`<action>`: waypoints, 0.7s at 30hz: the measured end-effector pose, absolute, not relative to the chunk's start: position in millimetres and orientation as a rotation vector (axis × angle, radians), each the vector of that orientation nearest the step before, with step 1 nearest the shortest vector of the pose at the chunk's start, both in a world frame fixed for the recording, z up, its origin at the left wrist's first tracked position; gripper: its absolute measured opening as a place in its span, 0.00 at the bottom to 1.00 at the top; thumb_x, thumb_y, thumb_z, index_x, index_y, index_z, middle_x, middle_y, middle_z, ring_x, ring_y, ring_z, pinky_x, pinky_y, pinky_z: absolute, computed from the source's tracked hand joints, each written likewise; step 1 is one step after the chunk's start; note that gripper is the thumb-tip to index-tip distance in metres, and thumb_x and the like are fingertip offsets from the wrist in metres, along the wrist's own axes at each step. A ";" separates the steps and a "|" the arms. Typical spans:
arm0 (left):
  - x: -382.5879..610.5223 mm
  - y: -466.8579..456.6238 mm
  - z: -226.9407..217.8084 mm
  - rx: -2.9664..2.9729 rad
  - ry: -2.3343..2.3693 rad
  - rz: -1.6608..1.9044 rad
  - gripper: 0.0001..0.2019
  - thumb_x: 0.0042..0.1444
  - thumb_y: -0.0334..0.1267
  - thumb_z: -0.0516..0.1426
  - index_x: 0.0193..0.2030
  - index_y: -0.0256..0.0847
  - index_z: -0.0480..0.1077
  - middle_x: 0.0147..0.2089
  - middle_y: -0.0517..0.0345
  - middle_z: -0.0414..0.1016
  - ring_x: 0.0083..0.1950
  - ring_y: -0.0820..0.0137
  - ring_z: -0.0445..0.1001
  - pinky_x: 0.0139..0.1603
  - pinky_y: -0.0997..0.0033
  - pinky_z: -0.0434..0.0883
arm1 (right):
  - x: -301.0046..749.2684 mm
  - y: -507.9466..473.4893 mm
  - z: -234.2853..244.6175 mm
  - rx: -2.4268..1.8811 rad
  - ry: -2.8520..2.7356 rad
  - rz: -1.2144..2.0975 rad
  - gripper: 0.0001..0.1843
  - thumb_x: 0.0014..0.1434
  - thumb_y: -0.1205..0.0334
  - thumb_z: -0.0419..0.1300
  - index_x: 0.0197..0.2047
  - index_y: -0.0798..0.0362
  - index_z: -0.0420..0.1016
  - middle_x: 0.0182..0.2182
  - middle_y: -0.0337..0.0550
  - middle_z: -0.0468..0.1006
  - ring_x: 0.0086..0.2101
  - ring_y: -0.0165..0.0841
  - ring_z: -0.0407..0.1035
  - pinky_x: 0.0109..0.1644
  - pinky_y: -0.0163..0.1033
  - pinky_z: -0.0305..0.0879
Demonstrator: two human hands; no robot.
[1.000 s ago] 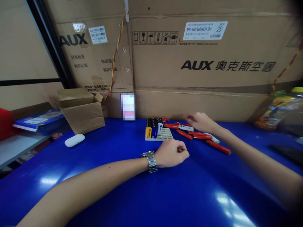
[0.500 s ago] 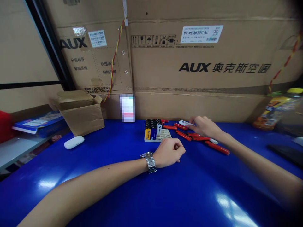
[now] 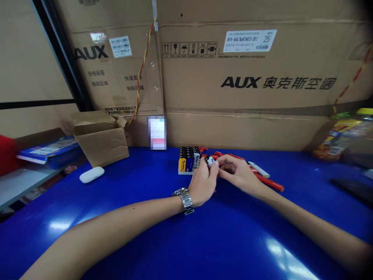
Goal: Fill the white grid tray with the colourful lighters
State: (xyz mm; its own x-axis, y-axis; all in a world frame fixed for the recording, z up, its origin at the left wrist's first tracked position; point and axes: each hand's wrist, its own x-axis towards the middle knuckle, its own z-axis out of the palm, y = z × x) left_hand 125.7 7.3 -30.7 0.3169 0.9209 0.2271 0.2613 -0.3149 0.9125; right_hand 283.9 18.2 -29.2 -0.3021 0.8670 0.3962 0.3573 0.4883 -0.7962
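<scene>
A white lighter with a black top and a round dark logo is held between my hands. My left hand, with a metal watch on its wrist, has its thumb and fingers closed on it. My right hand meets it from the right, fingers curled and pinching at the lighter's lower end, which is mostly hidden. Just behind my left hand stands a pale gridded tray, partly covered. Yellow, blue and white lighters with black tops stand upright in its left part.
Several red sticks, perhaps lighters, and a white one lie behind my right hand. A lit phone leans on the large cardboard box. An open carton and white earbud case stand left, a bottle right.
My right hand has come left and nearer from the scattered pile, bringing the white lighter to my left hand. My left hand has turned upward and closed on it.
</scene>
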 end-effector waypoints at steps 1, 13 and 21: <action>125.7 6.3 -29.7 1.811 1.079 1.042 0.13 0.65 0.48 0.43 0.42 0.40 0.57 0.30 0.58 0.69 0.23 0.72 0.70 0.25 0.72 0.68 | 285.1 16.9 -27.0 -1.021 -1.884 0.770 0.15 0.52 0.52 0.63 0.37 0.52 0.69 0.34 0.44 0.76 0.30 0.34 0.72 0.37 0.43 0.72; 127.8 8.3 -29.5 1.635 0.901 1.085 0.03 0.65 0.35 0.44 0.41 0.41 0.55 0.32 0.59 0.68 0.33 0.73 0.70 0.37 0.72 0.69 | 312.9 27.2 -17.5 -1.274 -1.786 0.452 0.19 0.58 0.45 0.54 0.28 0.53 0.73 0.20 0.41 0.75 0.22 0.32 0.69 0.28 0.37 0.65; 130.0 11.8 -30.5 1.449 0.773 0.988 0.19 0.63 0.51 0.47 0.26 0.39 0.59 0.19 0.68 0.55 0.16 0.80 0.57 0.18 0.77 0.60 | 364.7 38.2 1.7 -1.941 -1.866 -0.285 0.14 0.58 0.54 0.53 0.30 0.51 0.75 0.23 0.47 0.76 0.23 0.37 0.69 0.25 0.38 0.56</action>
State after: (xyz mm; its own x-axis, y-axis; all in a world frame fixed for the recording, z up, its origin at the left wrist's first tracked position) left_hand 130.0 11.8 -30.5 0.4264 0.8933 0.1423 -0.0761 -0.1213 0.9897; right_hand 364.7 38.2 1.7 0.0728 0.8981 0.4338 0.9867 -0.0013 -0.1628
